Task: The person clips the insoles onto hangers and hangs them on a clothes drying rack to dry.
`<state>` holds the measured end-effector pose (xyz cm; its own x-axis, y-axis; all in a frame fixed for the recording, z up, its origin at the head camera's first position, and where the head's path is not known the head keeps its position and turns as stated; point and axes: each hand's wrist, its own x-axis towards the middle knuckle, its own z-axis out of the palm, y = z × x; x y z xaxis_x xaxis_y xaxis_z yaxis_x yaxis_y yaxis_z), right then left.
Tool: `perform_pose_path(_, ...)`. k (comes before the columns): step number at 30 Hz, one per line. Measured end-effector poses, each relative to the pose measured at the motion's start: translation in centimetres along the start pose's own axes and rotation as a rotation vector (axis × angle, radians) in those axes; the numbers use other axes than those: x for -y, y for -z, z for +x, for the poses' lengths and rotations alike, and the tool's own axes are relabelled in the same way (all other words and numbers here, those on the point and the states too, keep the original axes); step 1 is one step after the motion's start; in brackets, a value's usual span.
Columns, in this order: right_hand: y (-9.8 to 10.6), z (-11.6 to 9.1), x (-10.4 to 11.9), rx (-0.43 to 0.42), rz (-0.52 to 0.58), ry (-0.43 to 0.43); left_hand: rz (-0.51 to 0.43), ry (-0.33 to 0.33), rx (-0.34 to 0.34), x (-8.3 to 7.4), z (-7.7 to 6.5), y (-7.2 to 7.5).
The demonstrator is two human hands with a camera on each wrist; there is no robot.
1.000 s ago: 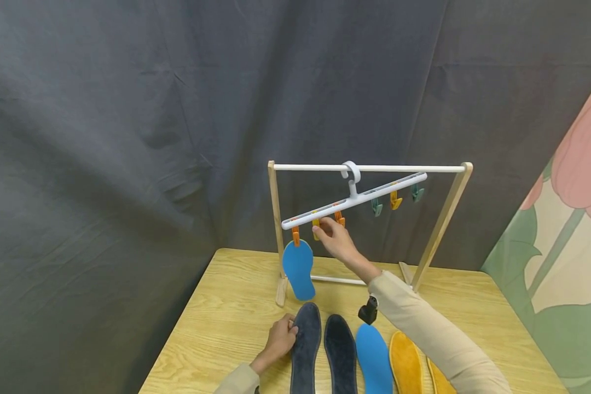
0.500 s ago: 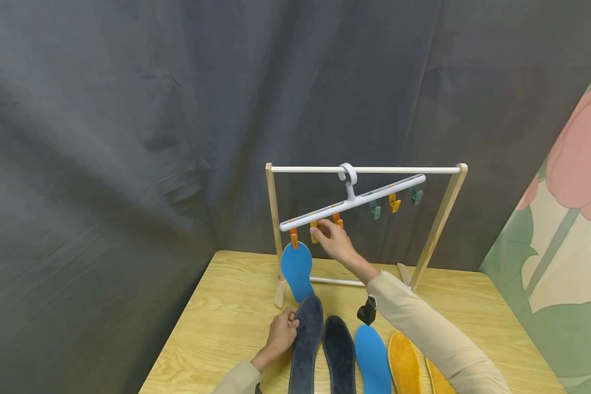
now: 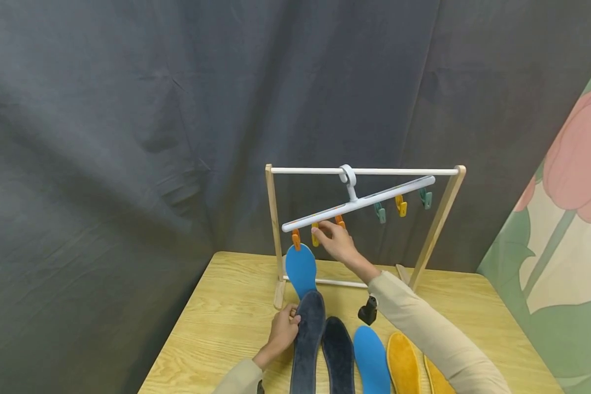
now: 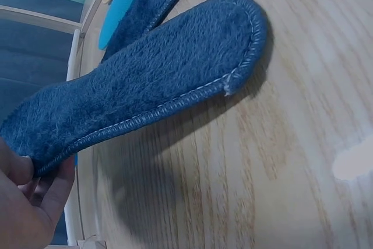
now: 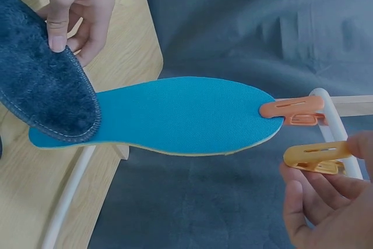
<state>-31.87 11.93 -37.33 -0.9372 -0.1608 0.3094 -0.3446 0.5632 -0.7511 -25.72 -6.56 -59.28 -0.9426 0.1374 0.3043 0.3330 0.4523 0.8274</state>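
Note:
My left hand (image 3: 282,331) pinches the edge of a dark fuzzy insole (image 3: 308,334) near its far end, which is raised off the table. In the left wrist view the insole (image 4: 145,74) slopes up from its stitched end. My right hand (image 3: 337,241) holds a yellow clothespin (image 3: 315,234) on the white clip hanger (image 3: 357,204). Between thumb and fingers the yellow clothespin (image 5: 317,154) shows in the right wrist view. Beside it an orange clothespin (image 3: 296,239) grips a hanging blue insole (image 3: 300,269). The dark insole's tip overlaps the blue insole's lower end.
The hanger hooks over the white rod (image 3: 399,172) of a wooden rack and tilts down to the left. More clothespins hang along it, green (image 3: 426,198) and yellow (image 3: 401,206) ones among them. On the table lie another dark insole (image 3: 338,353), a blue one (image 3: 371,361) and yellow ones (image 3: 403,361).
My left hand has raised the dark insole's far end up towards the hanging blue insole. My right hand stays on the yellow clothespin, and the hanger has swung slightly.

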Motion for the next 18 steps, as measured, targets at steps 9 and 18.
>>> perform_pose_path(9,-0.34,0.33,-0.23,-0.031,-0.022,-0.003,-0.008,-0.014,-0.028,-0.23,0.26,0.11)
perform_pose_path(18,-0.27,0.42,-0.08,-0.031,-0.043,0.036,-0.017,-0.017,-0.014,-0.85,0.46,0.21)
